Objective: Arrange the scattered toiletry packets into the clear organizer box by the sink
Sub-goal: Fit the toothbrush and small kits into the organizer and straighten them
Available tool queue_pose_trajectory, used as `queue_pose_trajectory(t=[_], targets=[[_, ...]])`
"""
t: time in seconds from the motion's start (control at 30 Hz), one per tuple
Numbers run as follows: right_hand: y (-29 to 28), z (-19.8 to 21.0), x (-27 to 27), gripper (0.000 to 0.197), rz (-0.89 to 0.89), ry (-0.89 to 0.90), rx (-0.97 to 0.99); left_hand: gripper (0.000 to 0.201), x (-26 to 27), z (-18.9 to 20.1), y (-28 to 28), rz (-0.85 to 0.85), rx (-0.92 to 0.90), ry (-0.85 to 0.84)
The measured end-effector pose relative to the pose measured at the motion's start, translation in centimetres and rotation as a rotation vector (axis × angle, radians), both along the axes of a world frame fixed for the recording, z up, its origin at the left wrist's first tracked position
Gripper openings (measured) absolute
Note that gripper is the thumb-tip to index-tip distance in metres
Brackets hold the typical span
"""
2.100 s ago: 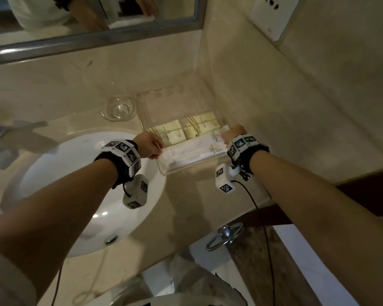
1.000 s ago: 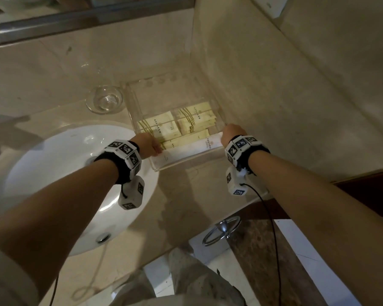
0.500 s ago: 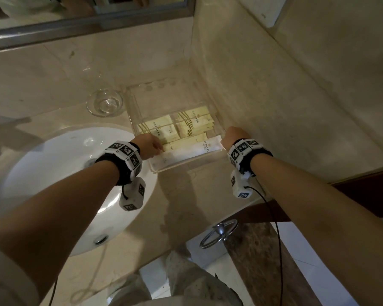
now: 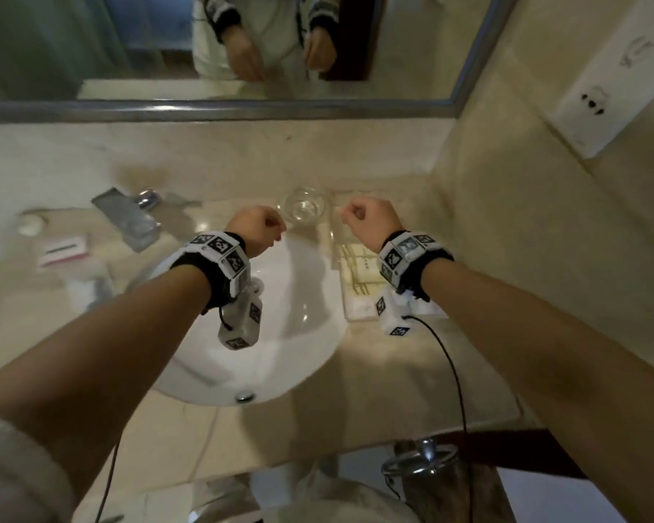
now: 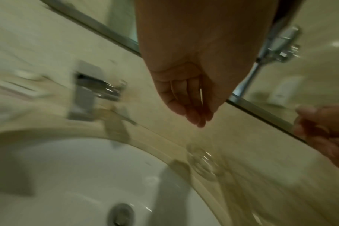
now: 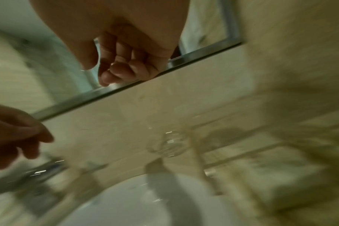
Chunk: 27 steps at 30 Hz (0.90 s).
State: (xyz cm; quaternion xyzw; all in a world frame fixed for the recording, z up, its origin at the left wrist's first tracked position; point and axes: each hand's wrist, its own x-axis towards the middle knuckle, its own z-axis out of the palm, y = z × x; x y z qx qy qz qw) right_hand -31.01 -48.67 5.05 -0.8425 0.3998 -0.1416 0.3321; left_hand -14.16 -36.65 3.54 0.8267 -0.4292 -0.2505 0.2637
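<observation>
The clear organizer box [image 4: 336, 235] stands on the counter right of the sink, partly hidden behind my right wrist. Yellow packets [image 4: 359, 264] lie inside it, with a white packet [image 4: 357, 306] at its near end. My left hand [image 4: 263, 230] hovers over the sink's far rim with its fingers loosely hanging [image 5: 192, 110] and nothing in them. My right hand [image 4: 361, 220] hangs above the far end of the box, its fingers loosely curled [image 6: 118, 70] and holding nothing. A pink and white packet [image 4: 64, 251] lies on the counter at far left.
A small glass dish [image 4: 304, 207] sits between my hands by the back wall. The white sink [image 4: 299, 326] fills the middle, with a chrome faucet [image 4: 131, 218] to its left. A mirror is above, a wall socket [image 4: 597, 103] at right, and a towel ring [image 4: 420, 462] below the counter.
Both hands have let go of the white packet and lifted up and away from the box. The packet now lies inside. The head view has swung up and left.
</observation>
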Motion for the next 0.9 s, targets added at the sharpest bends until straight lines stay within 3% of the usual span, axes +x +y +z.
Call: queue_pose_trajectory(t=[0.13,0.3,0.53,0.7,0.9], targets=[[5.4,0.6,8.7,0.034,0.143,-0.153,0.036,0.015,6.1,0.4,7.0,0.234,-0.060,0.050],[13.4,0.0,16.5,0.034,0.356,-0.172,0.109,0.017,11.2,0.5,16.3,0.442,-0.032,0.001],[22.3,-2.9,23.7,0.025,0.610,0.070,0.127,0.021,16.3,-3.0,28.1,0.685,0.072,0.068],[24.9,-5.6,27.8,0.020,0.576,0.205,0.086,0.022,19.4,-5.4,31.5,0.714,0.118,0.118],[25.7,-8.2,33.2,0.025,0.416,0.195,0.124,0.025,24.2,-6.8,31.8,0.688,0.151,0.159]])
